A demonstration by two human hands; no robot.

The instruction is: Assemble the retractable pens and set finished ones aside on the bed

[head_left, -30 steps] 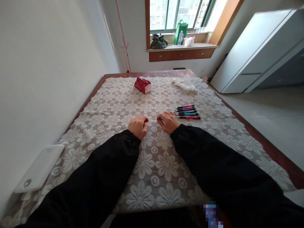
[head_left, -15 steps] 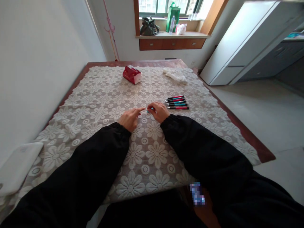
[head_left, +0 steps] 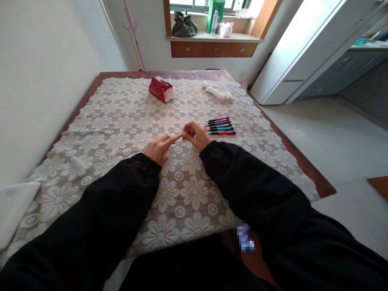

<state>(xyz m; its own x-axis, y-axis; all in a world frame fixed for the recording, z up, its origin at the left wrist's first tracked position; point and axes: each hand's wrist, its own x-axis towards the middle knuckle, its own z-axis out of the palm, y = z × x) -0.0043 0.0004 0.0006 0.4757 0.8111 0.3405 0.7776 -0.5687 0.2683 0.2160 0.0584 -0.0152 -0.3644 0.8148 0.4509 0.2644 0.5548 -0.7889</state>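
Several pens [head_left: 223, 128], left hand [head_left: 158, 148] touching right hand [head_left: 197, 136]

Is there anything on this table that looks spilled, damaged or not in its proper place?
No spill or damage stands out. The pens lie in a fairly neat row by the right hand. The white item beyond them looks a little untidy, because it is crumpled, and the red packet lies at a slant.
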